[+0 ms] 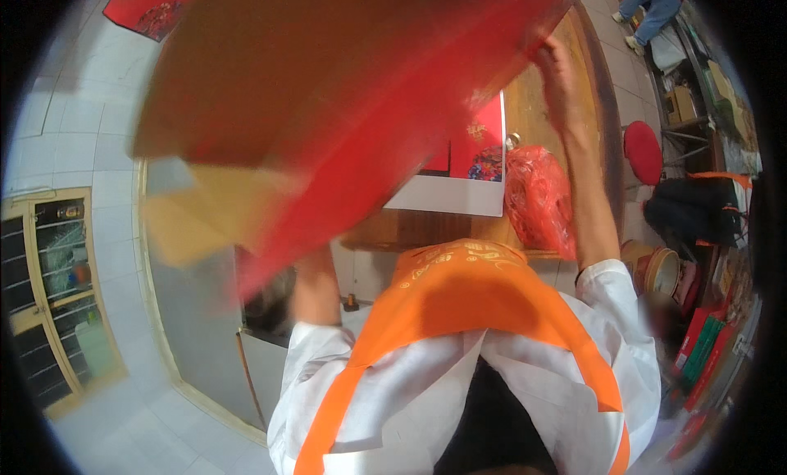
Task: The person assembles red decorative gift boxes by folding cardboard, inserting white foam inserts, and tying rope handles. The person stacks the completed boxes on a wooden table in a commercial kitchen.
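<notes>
A large folded piece of cardboard (344, 90), brown on one face and red on the other, is raised in front of me and smeared by motion. At its right end, my right hand (555, 69) is closed on the red edge, with the fingers partly blurred. My left forearm (316, 290) goes up behind the cardboard's lower left corner, which hides that hand and its fingers. Below the cardboard, a red printed sheet with a white border (451, 195) lies on the wooden table (602, 98). A crumpled red plastic bag (539, 198) rests beside it, near my right forearm.
A red round stool (643, 152) stands right of the table, before a crowded shelf (693, 124). Another person's legs (653, 12) show at the upper right. A framed cabinet (61, 290) is on the left, and a red printed piece (152, 9) at the upper left.
</notes>
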Available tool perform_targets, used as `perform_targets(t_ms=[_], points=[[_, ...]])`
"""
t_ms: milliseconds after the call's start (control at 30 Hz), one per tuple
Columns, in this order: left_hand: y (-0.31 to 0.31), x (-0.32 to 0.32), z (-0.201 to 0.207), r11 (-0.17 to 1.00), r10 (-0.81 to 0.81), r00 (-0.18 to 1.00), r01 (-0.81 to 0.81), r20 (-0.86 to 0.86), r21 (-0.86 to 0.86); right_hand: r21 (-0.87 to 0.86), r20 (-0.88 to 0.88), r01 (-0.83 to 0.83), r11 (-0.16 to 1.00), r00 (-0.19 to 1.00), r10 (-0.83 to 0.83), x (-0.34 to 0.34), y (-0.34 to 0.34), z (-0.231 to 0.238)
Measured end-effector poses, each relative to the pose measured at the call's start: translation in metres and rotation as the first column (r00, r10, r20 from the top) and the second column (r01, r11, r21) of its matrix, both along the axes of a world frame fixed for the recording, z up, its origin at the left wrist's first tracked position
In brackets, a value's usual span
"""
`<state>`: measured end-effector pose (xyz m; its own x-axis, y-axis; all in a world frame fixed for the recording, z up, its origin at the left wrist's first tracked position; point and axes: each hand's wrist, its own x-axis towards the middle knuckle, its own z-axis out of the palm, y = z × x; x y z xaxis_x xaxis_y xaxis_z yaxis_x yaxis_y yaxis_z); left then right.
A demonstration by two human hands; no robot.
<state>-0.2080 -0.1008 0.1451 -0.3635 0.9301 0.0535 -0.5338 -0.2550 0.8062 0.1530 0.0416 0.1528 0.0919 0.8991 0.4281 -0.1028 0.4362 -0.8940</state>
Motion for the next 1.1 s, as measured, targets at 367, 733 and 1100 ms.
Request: perform_targets(t_ms=[367, 733, 1100], points=[[-0.045, 0.059, -0.154, 0.634, -0.155, 0.982, 0.185, 0.112, -0.751, -0.739, 0.079, -0.142, 0.658, 0.952, 0.294, -0.089, -0.154, -0.196], [-0.043, 0.044, -0.136, 0.502, -0.189, 0.979, 0.028, -0.078, -0.865, -0.744, 0.019, -0.179, 0.644, 0.957, 0.288, -0.033, -0.202, -0.171], [-0.008, 0.038, -0.034, 0.781, 0.107, 0.806, -0.431, -0.582, -0.453, -0.658, 0.686, 0.596, 0.460, 0.726, 0.041, 0.162, -0.228, -0.260]])
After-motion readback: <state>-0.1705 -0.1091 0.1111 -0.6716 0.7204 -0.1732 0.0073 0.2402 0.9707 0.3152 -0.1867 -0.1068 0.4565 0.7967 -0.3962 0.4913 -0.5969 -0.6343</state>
